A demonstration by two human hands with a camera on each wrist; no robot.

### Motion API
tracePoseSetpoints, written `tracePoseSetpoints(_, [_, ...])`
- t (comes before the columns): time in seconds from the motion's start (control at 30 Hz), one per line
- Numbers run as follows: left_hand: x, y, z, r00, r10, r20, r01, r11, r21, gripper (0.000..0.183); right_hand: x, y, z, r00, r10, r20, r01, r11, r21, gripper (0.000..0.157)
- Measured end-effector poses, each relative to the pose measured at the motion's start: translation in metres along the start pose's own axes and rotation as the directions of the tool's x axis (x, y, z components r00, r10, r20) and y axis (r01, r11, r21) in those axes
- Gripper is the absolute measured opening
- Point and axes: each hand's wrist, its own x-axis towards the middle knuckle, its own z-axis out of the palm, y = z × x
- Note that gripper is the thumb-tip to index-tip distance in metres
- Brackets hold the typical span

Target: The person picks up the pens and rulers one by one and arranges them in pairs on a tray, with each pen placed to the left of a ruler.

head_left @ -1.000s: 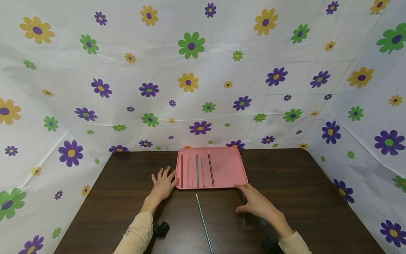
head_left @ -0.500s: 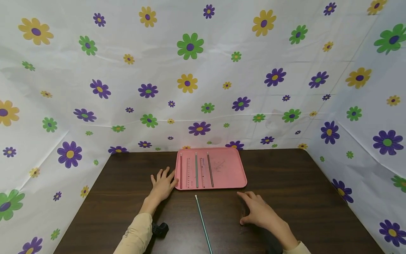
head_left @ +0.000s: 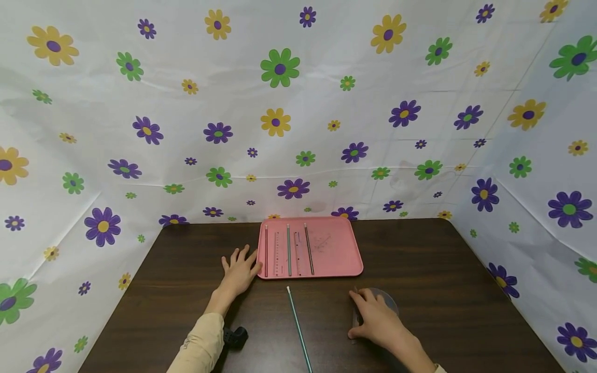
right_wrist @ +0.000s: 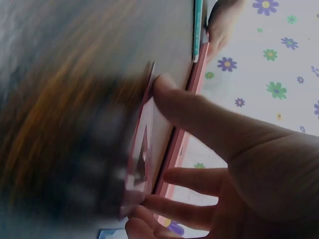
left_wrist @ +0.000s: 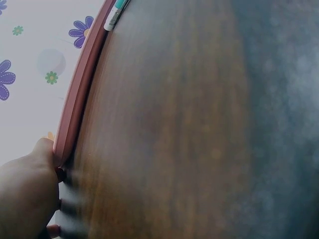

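My left hand (head_left: 239, 274) lies with spread fingers on the table by the left end of a pink tray (head_left: 338, 254), its thumb touching the front corner. My right hand (head_left: 377, 320), front right of the tray, grips a clear flat plastic set square (right_wrist: 141, 122) with a pinkish edge and a triangular cutout. Thumb and fingertips hold it at opposite ends; the fingers hide part. Behind that hand shows the curved edge of a clear, greyish piece (head_left: 388, 299), mostly covered. A green pencil (head_left: 298, 327) with a white eraser lies between the hands.
On the tray lie a red pencil (head_left: 266, 251), a green pencil (head_left: 288, 249), a dark pencil (head_left: 309, 249) and clear rulers (head_left: 277, 254). Dark marks (head_left: 322, 242) show at its right. A flowered white cloth (head_left: 326, 171) stands behind and beside the brown table (head_left: 186, 269).
My right hand has left the tray's front edge, moved toward me, and its fingers have closed on the set square. The left hand and the tray stay put.
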Motion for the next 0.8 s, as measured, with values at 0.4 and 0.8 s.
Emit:
tracePoseSetpoints(0.4, [-0.0008, 0.0003, 0.0002, 1.0, 0.014, 0.001, -0.014, 1.0, 0.013, 0.058, 0.004, 0.0019, -0.0038, 0.998, 0.059, 0.035, -0.063, 0.989, 0.133, 0.08])
tracePoseSetpoints(0.8, [-0.0011, -0.0006, -0.0014, 1.0, 0.018, 0.003, -0.018, 1.0, 0.014, 0.057, -0.0006, 0.0043, -0.0054, 0.999, 0.041, -0.006, -0.04, 0.996, 0.085, 0.043])
